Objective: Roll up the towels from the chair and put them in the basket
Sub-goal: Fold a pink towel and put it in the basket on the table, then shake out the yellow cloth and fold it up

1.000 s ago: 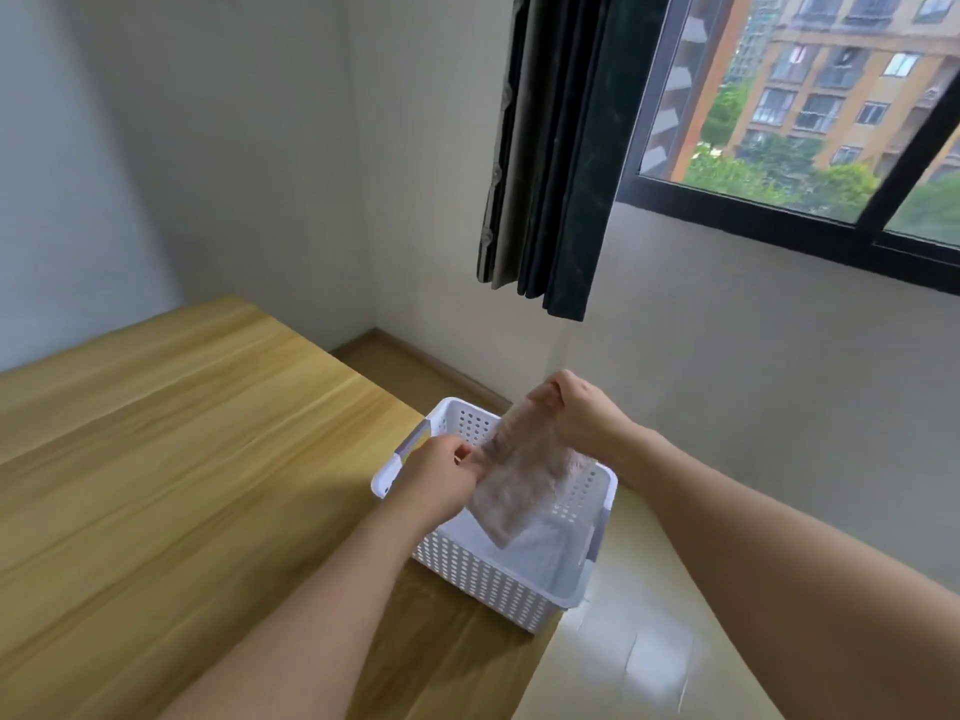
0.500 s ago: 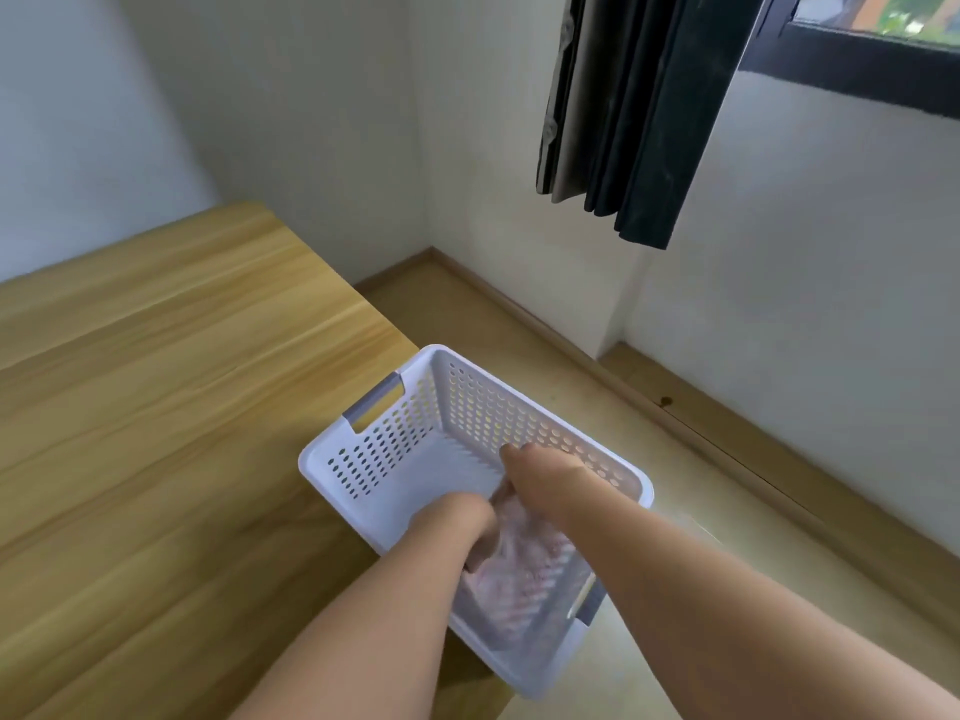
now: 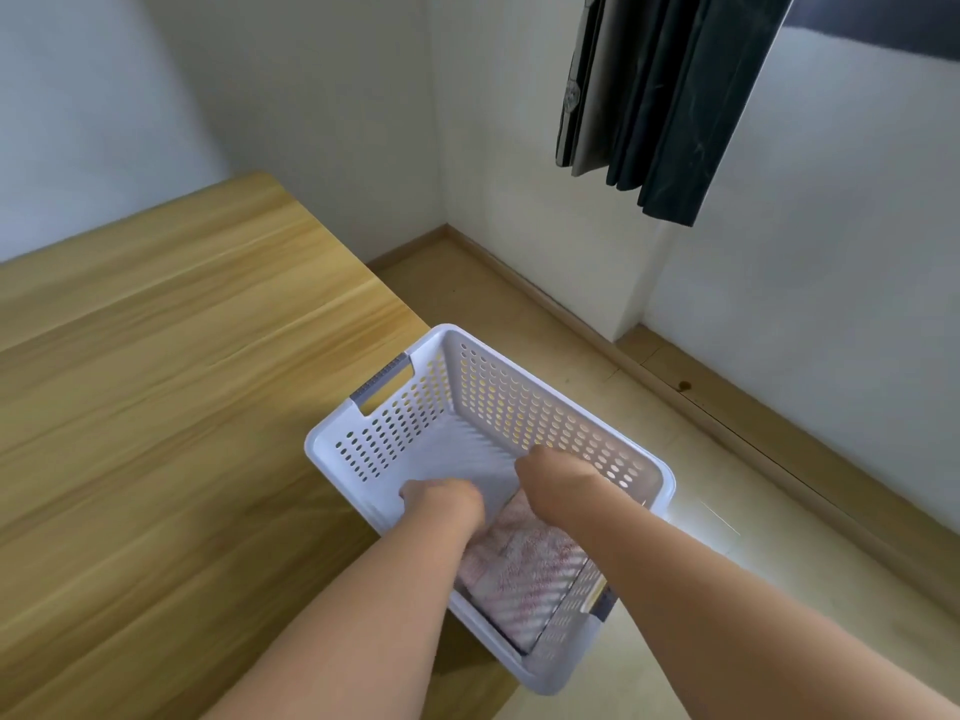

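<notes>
A white perforated basket (image 3: 395, 439) stands on the right edge of the wooden table (image 3: 156, 407), partly overhanging it. A pale pink rolled towel (image 3: 524, 574) lies on the basket's floor at its near end. Both my hands reach down inside the basket. My left hand (image 3: 441, 504) rests on the towel's far left end, fingers curled down onto it. My right hand (image 3: 556, 478) presses on the towel's far right end. The fingertips of both hands are hidden behind the knuckles. No chair is in view.
Tiled floor (image 3: 691, 511) lies to the right of the table, bounded by a wooden skirting board. A dark curtain (image 3: 660, 96) hangs at the upper right against the white wall. The basket's grey handle (image 3: 379, 381) faces the table's middle.
The towel was held up above the basket a second ago; both hands have since lowered it onto the basket floor. My view has tilted downward, and the window has left the frame.
</notes>
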Demonstrator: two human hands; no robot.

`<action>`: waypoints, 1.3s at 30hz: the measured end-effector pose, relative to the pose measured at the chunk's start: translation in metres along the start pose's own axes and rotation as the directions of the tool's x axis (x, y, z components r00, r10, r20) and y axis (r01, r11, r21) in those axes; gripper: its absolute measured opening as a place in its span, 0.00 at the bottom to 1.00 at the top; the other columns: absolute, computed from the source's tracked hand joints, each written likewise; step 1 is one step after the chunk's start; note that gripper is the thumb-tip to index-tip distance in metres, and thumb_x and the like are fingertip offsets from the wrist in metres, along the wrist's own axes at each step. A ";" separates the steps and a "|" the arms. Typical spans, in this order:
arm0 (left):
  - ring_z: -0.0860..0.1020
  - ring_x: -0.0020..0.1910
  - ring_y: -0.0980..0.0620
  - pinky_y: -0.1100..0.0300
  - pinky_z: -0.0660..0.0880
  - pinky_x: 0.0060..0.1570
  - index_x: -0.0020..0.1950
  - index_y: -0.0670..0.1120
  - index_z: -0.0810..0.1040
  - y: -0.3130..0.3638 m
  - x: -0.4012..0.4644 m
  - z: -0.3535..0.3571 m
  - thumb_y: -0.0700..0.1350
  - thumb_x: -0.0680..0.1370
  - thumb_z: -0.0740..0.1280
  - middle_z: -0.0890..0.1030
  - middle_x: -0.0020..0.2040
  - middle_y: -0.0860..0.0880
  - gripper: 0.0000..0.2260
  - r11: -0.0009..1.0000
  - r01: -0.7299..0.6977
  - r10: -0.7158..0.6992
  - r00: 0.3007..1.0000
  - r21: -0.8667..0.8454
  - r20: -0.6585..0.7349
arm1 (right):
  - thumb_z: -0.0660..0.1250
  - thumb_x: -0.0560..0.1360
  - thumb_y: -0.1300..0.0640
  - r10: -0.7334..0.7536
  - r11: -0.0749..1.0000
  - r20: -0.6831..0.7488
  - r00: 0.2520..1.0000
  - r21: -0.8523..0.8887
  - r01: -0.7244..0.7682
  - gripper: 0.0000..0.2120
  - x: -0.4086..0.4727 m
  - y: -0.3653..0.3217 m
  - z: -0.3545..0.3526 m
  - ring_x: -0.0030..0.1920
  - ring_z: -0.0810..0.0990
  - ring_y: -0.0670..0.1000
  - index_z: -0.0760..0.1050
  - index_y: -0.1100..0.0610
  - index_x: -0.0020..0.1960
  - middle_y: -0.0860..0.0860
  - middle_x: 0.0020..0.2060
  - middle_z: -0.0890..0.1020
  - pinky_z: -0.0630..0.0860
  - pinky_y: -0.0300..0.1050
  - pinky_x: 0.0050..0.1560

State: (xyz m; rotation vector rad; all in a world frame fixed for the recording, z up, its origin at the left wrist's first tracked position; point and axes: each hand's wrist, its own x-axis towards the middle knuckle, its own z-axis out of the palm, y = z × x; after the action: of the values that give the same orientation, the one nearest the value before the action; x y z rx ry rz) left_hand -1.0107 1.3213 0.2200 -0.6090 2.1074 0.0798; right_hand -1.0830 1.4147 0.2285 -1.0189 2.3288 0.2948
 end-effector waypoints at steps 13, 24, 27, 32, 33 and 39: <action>0.66 0.69 0.46 0.53 0.66 0.63 0.68 0.45 0.66 -0.170 -0.162 0.004 0.49 0.82 0.56 0.67 0.72 0.49 0.16 0.934 -0.328 0.080 0.574 -0.139 -0.815 | 0.57 0.76 0.63 0.117 0.902 -0.442 0.890 0.423 0.092 0.19 -0.145 -0.105 -0.095 0.64 0.71 0.56 0.69 0.60 0.66 0.55 0.65 0.71 0.71 0.48 0.61; 0.61 0.74 0.49 0.55 0.63 0.68 0.75 0.44 0.58 -0.404 -0.270 0.057 0.50 0.83 0.54 0.59 0.76 0.49 0.22 0.905 -0.421 0.107 0.355 -0.057 -0.929 | 0.59 0.76 0.59 0.216 0.886 -0.606 0.766 0.451 0.106 0.24 -0.230 -0.352 -0.120 0.65 0.71 0.57 0.64 0.58 0.72 0.54 0.68 0.71 0.72 0.50 0.60; 0.60 0.74 0.50 0.56 0.61 0.71 0.76 0.45 0.58 -0.463 -0.290 0.074 0.51 0.83 0.54 0.60 0.77 0.49 0.22 0.909 -0.413 0.107 0.342 -0.047 -0.933 | 0.59 0.76 0.60 0.214 0.898 -0.658 0.722 0.423 0.119 0.24 -0.252 -0.410 -0.134 0.64 0.72 0.58 0.64 0.58 0.72 0.55 0.67 0.72 0.72 0.50 0.60; 0.62 0.73 0.49 0.56 0.61 0.69 0.74 0.44 0.61 -0.540 -0.314 0.098 0.51 0.83 0.56 0.63 0.75 0.48 0.22 0.928 -0.361 0.031 0.326 -0.094 -0.945 | 0.59 0.76 0.59 0.172 0.912 -0.704 0.689 0.378 0.159 0.24 -0.264 -0.479 -0.146 0.63 0.73 0.57 0.64 0.59 0.71 0.55 0.67 0.72 0.71 0.48 0.60; 0.62 0.73 0.49 0.55 0.62 0.69 0.74 0.44 0.62 -0.553 -0.317 0.105 0.51 0.82 0.56 0.64 0.74 0.48 0.21 0.926 -0.361 0.009 0.321 -0.114 -0.947 | 0.59 0.77 0.59 0.156 0.914 -0.705 0.692 0.369 0.170 0.24 -0.264 -0.493 -0.147 0.64 0.72 0.57 0.63 0.59 0.72 0.55 0.67 0.71 0.71 0.48 0.61; 0.64 0.72 0.47 0.54 0.63 0.69 0.73 0.43 0.63 -0.647 -0.331 0.147 0.50 0.82 0.57 0.66 0.73 0.46 0.21 0.919 -0.372 -0.008 0.311 -0.129 -0.950 | 0.58 0.77 0.58 0.146 0.906 -0.674 0.724 0.385 0.175 0.25 -0.263 -0.594 -0.142 0.66 0.71 0.58 0.62 0.58 0.73 0.55 0.69 0.69 0.71 0.49 0.62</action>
State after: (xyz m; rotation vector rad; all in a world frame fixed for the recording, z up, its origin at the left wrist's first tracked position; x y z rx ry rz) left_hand -0.4531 0.9254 0.5075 -0.6795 3.4159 0.2718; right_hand -0.5664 1.1082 0.5131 -1.0248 2.8388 -0.7239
